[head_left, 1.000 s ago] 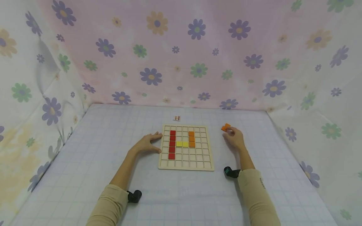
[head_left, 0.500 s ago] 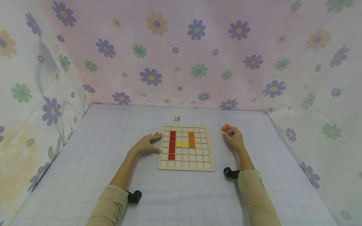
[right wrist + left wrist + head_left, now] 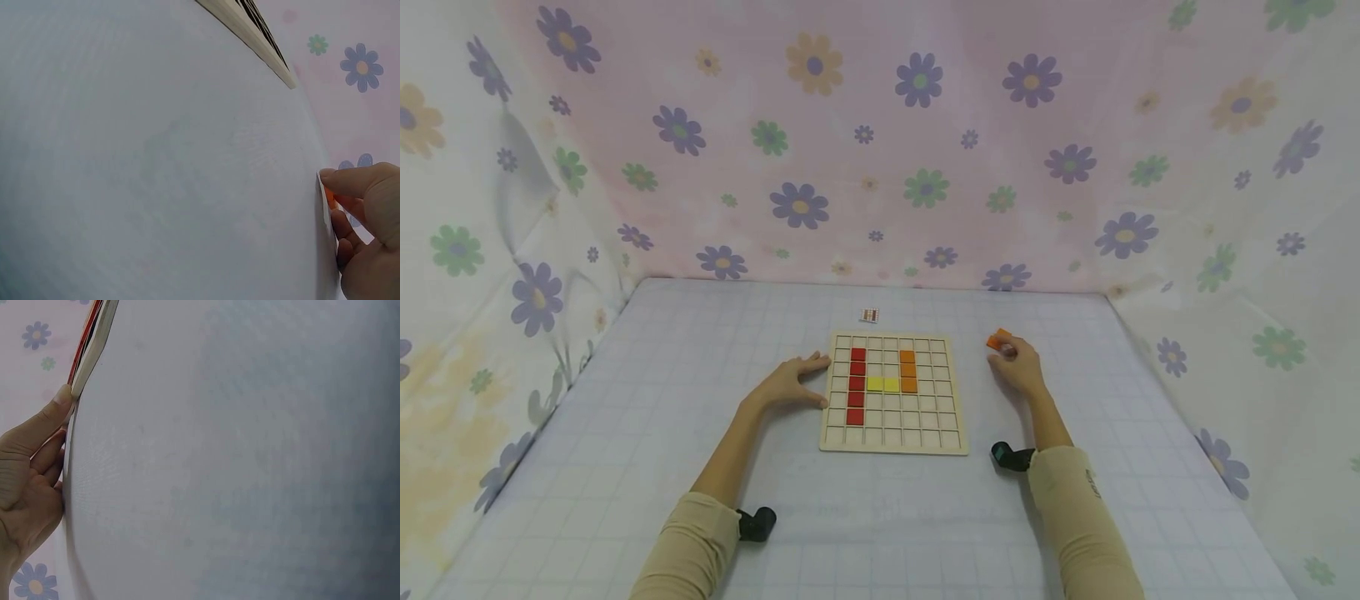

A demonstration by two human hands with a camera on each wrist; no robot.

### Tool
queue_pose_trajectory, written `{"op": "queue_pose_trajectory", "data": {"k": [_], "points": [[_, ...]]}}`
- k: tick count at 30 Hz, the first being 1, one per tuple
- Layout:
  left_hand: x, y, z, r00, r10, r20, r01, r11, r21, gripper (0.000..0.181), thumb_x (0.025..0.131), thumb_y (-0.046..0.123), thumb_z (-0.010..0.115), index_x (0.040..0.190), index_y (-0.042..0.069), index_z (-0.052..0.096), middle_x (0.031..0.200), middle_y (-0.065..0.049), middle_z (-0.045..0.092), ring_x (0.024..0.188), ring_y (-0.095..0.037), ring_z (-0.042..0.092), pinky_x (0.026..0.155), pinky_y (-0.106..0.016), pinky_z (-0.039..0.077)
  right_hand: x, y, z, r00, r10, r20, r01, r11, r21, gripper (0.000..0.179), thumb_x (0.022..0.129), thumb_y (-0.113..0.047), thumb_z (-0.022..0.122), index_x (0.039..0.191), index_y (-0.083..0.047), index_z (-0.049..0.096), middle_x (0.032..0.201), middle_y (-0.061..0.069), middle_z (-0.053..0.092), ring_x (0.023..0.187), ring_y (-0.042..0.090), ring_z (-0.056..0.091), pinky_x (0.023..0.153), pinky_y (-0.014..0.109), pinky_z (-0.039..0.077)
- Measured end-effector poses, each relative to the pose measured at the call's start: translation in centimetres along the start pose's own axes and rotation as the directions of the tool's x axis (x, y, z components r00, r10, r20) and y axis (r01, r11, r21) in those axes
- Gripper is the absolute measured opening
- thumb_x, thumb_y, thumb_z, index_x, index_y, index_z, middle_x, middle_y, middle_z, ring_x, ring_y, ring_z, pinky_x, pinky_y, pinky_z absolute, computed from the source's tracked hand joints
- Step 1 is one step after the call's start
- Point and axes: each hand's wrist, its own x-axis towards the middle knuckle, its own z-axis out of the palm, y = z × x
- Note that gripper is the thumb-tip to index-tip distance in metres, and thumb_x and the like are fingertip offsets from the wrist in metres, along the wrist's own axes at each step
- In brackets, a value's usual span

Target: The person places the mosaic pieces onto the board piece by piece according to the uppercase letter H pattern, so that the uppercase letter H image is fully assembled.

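Note:
A square wooden grid board [image 3: 892, 437] lies on the table in the head view. It bears a column of several red tiles [image 3: 857, 384], two yellow tiles [image 3: 883, 384] and three orange tiles [image 3: 908, 371]. My left hand [image 3: 786, 383] rests at the board's left edge, thumb and fingers spread; the left wrist view shows the thumb touching that edge. Right of the board, my right hand [image 3: 1021, 367] pinches at orange tiles [image 3: 997, 339] on the table. Fingers partly cover them, so their number is unclear. In the right wrist view only a sliver of orange tile [image 3: 330, 197] shows between thumb and fingers.
Behind the board lies a small printed card [image 3: 869, 315]. A pale, faintly checked cloth covers the table [image 3: 880, 517]. Flowered curtains [image 3: 865, 167] enclose the back and both sides. Black wrist cameras [image 3: 757, 524] stick out from both sleeves.
The right hand's fingers have shifted slightly to the left, covering a little more of the orange tiles. The left hand and the board have not moved.

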Motion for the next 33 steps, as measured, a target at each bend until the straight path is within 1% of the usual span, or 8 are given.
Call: {"op": "queue_pose_trajectory", "data": {"k": [3, 9, 13, 18, 21, 26, 29, 33], "points": [[0.0, 0.0, 0.0, 1.0, 0.004, 0.0, -0.004, 1.0, -0.001, 0.084, 0.069, 0.028, 0.083, 0.141, 0.011, 0.044, 0.151, -0.011, 0.029, 0.14, -0.046, 0.011, 0.111, -0.062, 0.008, -0.1, 0.0, -0.1, 1.0, 0.001, -0.006, -0.001, 1.0, 0.001, 0.042, 0.086, -0.003, 0.061, 0.126, 0.005, 0.053, 0.127, 0.029, 0.051, 0.109, 0.041, 0.052, 0.093, 0.051, 0.043], [0.0, -0.2, 0.0, 1.0, 0.017, 0.002, -0.017, 1.0, -0.007, 0.083, 0.069, 0.027, 0.083, 0.141, 0.009, 0.044, 0.15, -0.013, 0.029, 0.139, -0.047, 0.012, 0.111, -0.061, 0.009, -0.2, -0.2, 0.0, 0.998, 0.029, -0.064, -0.029, 1.0, 0.002, 0.041, 0.085, -0.001, 0.06, 0.126, 0.006, 0.053, 0.122, 0.029, 0.053, 0.107, 0.04, 0.054, 0.093, 0.048, 0.043], [0.0, -0.2, 0.0, 1.0, 0.015, 0.001, -0.015, 1.0, -0.008, 0.083, 0.069, 0.027, 0.083, 0.141, 0.01, 0.044, 0.15, -0.012, 0.029, 0.139, -0.047, 0.011, 0.111, -0.062, 0.008, -0.1, -0.2, 0.0, 0.997, 0.03, -0.073, -0.031, 1.0, -0.002, 0.041, 0.086, -0.001, 0.06, 0.125, 0.007, 0.053, 0.12, 0.029, 0.056, 0.106, 0.04, 0.055, 0.093, 0.048, 0.044], [0.0, -0.2, 0.1, 1.0, 0.008, -0.001, -0.008, 1.0, -0.006, 0.083, 0.069, 0.028, 0.083, 0.141, 0.01, 0.044, 0.151, -0.011, 0.029, 0.14, -0.046, 0.011, 0.111, -0.062, 0.008, 0.1, 0.0, 0.1, 0.999, -0.007, -0.037, 0.008, 1.0, 0.022, 0.041, 0.087, 0.0, 0.06, 0.126, 0.009, 0.052, 0.118, 0.028, 0.059, 0.106, 0.04, 0.055, 0.094, 0.047, 0.045], [0.0, -0.2, 0.1, 1.0, 0.007, -0.003, -0.007, 1.0, -0.005, 0.084, 0.069, 0.029, 0.083, 0.141, 0.01, 0.044, 0.15, -0.011, 0.029, 0.14, -0.046, 0.011, 0.111, -0.062, 0.008, 0.2, -0.1, 0.2, 1.0, -0.016, -0.021, 0.017, 0.999, 0.032, 0.043, 0.086, -0.002, 0.062, 0.126, 0.009, 0.052, 0.119, 0.028, 0.059, 0.106, 0.039, 0.055, 0.093, 0.046, 0.045], [-0.1, -0.1, 0.0, 1.0, 0.024, -0.001, -0.024, 1.0, -0.013, 0.084, 0.069, 0.027, 0.083, 0.14, 0.008, 0.044, 0.15, -0.013, 0.029, 0.139, -0.047, 0.011, 0.111, -0.061, 0.008, 0.5, -0.2, 0.5, 0.999, -0.044, -0.024, 0.045, 0.999, 0.013, 0.046, 0.084, -0.004, 0.064, 0.126, 0.009, 0.052, 0.12, 0.028, 0.057, 0.104, 0.04, 0.054, 0.089, 0.046, 0.045], [-0.2, 0.0, 0.0, 0.999, 0.036, 0.0, -0.036, 0.999, -0.017, 0.083, 0.069, 0.026, 0.083, 0.14, 0.007, 0.044, 0.15, -0.014, 0.03, 0.139, -0.047, 0.011, 0.112, -0.06, 0.009, 0.6, -0.3, 0.7, 0.996, -0.089, -0.031, 0.09, 0.996, 0.024, 0.045, 0.083, -0.001, 0.063, 0.125, 0.011, 0.053, 0.115, 0.03, 0.058, 0.1, 0.041, 0.054, 0.088, 0.046, 0.045], [-0.3, 0.2, 0.0, 0.999, 0.032, -0.003, -0.032, 0.999, -0.024, 0.083, 0.069, 0.026, 0.083, 0.14, 0.008, 0.044, 0.15, -0.013, 0.03, 0.14, -0.046, 0.012, 0.113, -0.059, 0.009, 0.7, -0.6, 1.0, 0.993, -0.114, -0.039, 0.115, 0.993, 0.017, 0.042, 0.082, 0.001, 0.061, 0.122, 0.012, 0.054, 0.109, 0.031, 0.06, 0.095, 0.041, 0.056, 0.086, 0.047, 0.046]]}}
